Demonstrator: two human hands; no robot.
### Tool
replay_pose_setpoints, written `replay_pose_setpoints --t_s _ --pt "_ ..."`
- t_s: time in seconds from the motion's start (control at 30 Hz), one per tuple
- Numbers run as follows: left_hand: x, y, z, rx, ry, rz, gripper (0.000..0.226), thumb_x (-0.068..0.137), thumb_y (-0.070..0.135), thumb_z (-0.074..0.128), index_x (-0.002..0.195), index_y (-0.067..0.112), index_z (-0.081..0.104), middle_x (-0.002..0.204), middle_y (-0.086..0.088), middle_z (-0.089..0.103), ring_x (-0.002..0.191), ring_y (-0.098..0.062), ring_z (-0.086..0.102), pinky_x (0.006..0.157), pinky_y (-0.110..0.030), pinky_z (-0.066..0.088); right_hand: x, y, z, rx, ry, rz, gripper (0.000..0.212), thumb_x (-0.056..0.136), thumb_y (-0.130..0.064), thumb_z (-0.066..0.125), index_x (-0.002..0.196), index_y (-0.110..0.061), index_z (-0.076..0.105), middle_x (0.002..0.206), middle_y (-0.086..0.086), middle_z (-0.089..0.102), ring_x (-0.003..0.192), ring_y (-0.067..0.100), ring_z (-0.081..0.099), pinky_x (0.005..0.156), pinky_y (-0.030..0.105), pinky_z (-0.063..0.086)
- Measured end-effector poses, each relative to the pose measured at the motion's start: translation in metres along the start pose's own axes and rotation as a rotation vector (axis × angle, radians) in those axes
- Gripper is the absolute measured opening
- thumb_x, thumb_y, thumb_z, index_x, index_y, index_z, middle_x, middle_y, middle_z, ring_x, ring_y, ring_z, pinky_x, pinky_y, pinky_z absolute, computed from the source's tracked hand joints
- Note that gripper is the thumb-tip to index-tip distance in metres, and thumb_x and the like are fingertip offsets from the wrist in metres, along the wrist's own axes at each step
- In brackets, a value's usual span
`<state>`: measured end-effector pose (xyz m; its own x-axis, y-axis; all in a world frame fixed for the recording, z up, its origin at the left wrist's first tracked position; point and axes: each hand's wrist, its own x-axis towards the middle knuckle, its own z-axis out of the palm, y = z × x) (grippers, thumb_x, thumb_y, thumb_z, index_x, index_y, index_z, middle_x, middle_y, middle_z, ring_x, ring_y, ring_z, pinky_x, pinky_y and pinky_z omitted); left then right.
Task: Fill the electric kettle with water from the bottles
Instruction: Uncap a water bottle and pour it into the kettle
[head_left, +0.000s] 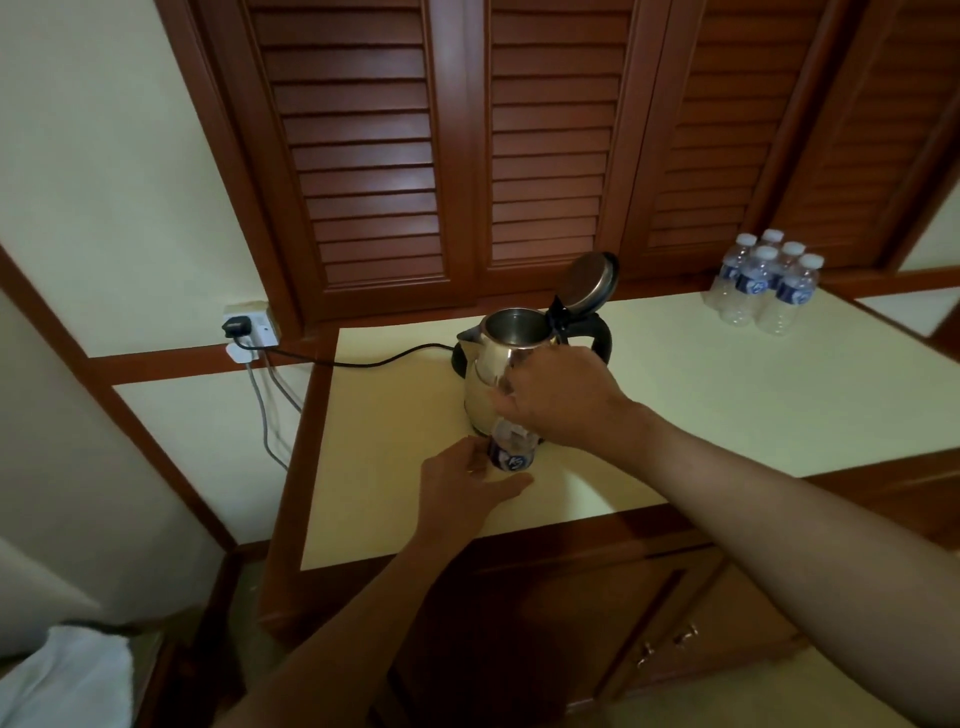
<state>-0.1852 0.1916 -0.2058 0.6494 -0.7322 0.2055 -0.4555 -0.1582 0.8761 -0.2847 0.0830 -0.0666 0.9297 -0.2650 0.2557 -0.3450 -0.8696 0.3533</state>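
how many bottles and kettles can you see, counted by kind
clear plastic water bottles with blue labels: 6, counting the held bottle
shiny steel electric kettle: 1
total: 7

Open counter (675, 400) between kettle (496, 374) and bottles (763, 283)

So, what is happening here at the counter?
A person holds a small bottle upright in front of the kettle. The left hand grips its lower part; the right hand covers its top, probably to open the cap. The kettle's lid stands open. More bottles stand at the back right of the counter.
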Motion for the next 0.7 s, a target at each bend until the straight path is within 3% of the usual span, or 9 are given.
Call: replay_pose_setpoints --t_s 0.07,0.13,0.17,0.2,0.3,0.4,0.5,0.6,0.7 --pt "-0.003 0.010 0.012 0.007 -0.006 0.018 0.045 0.062 0.044 0.093 0.096 0.021 0.075 0.075 0.012 0.068 0.071 0.000 0.061 0.065 -0.020 0.052 -0.012 0.013 -0.002 -0.014 0.027 -0.012 0.048 0.096 -0.030 0.023 0.101 -0.015 0.068 0.069 0.006 0.048 0.057 0.022 0.048 0.050 0.029 0.041" --pt "-0.005 0.022 0.028 0.030 -0.004 0.045 0.046 0.061 0.050 0.091 0.092 0.021 0.075 0.071 0.008 0.068 0.069 -0.007 0.062 0.064 -0.025 0.053 -0.025 0.029 -0.003 0.071 0.139 0.023 0.024 0.091 -0.032 0.057 0.073 -0.020 0.066 0.053 0.004 0.047 0.039 0.020 0.046 0.043 0.024 0.044" --pt "-0.005 0.031 0.036 0.037 -0.002 0.049 0.047 0.060 0.052 0.091 0.091 0.021 0.074 0.071 0.008 0.068 0.068 -0.007 0.062 0.065 -0.025 0.052 -0.030 0.039 -0.003 0.155 0.175 0.102 0.035 0.085 -0.043 0.071 0.061 -0.021 0.057 0.049 0.000 0.047 0.037 0.017 0.046 0.042 0.023 0.042" --pt "-0.003 0.040 0.045 0.019 -0.005 0.039 0.047 0.060 0.054 0.090 0.091 0.022 0.074 0.073 0.009 0.069 0.068 -0.005 0.063 0.066 -0.023 0.053 -0.037 0.050 -0.001 0.287 0.138 0.218 0.048 0.084 -0.060 0.067 0.059 -0.022 0.051 0.051 -0.004 0.050 0.042 0.014 0.048 0.044 0.022 0.039" --pt "0.007 0.070 0.077 -0.088 -0.041 0.027 0.038 0.065 0.050 0.089 0.091 0.028 0.072 0.083 0.013 0.073 0.078 0.000 0.066 0.074 -0.023 0.056 -0.062 0.082 0.013 0.648 -0.043 0.436 0.061 0.072 -0.083 0.053 0.080 -0.022 0.051 0.070 -0.007 0.061 0.061 0.011 0.058 0.052 0.029 0.041" --pt "0.022 0.094 0.115 -0.114 -0.055 0.059 0.035 0.066 0.050 0.089 0.089 0.033 0.068 0.086 0.018 0.072 0.083 0.003 0.066 0.078 -0.027 0.059 -0.093 0.116 0.038 0.781 0.045 0.515 0.058 0.068 -0.072 0.072 0.099 -0.027 0.053 0.086 -0.011 0.066 0.069 0.004 0.062 0.058 0.027 0.048" --pt "0.042 0.108 0.163 -0.051 -0.066 0.058 0.037 0.064 0.057 0.087 0.087 0.036 0.067 0.086 0.019 0.071 0.084 0.006 0.065 0.079 -0.030 0.060 -0.114 0.155 0.069 0.875 0.145 0.612 0.051 0.071 -0.059 0.078 0.104 -0.028 0.055 0.092 -0.013 0.066 0.072 0.003 0.064 0.060 0.024 0.050" --pt "0.064 0.124 0.213 0.003 -0.118 0.177 0.050 0.066 0.062 0.084 0.104 0.033 0.070 0.100 0.017 0.074 0.094 0.003 0.065 0.085 -0.034 0.058 -0.128 0.202 0.094 0.855 0.250 0.657 0.044 0.076 -0.051 0.078 0.103 -0.024 0.056 0.092 -0.013 0.065 0.075 0.005 0.064 0.062 0.024 0.050" --pt "0.089 0.132 0.256 0.211 -0.345 0.138 0.090 0.071 0.074 0.071 0.146 0.030 0.046 0.147 0.008 0.053 0.134 -0.013 0.049 0.112 -0.040 0.040 -0.135 0.257 0.123 0.818 0.283 0.730 0.043 0.077 -0.047 0.079 0.105 -0.022 0.058 0.093 -0.012 0.065 0.075 0.008 0.062 0.061 0.020 0.046"
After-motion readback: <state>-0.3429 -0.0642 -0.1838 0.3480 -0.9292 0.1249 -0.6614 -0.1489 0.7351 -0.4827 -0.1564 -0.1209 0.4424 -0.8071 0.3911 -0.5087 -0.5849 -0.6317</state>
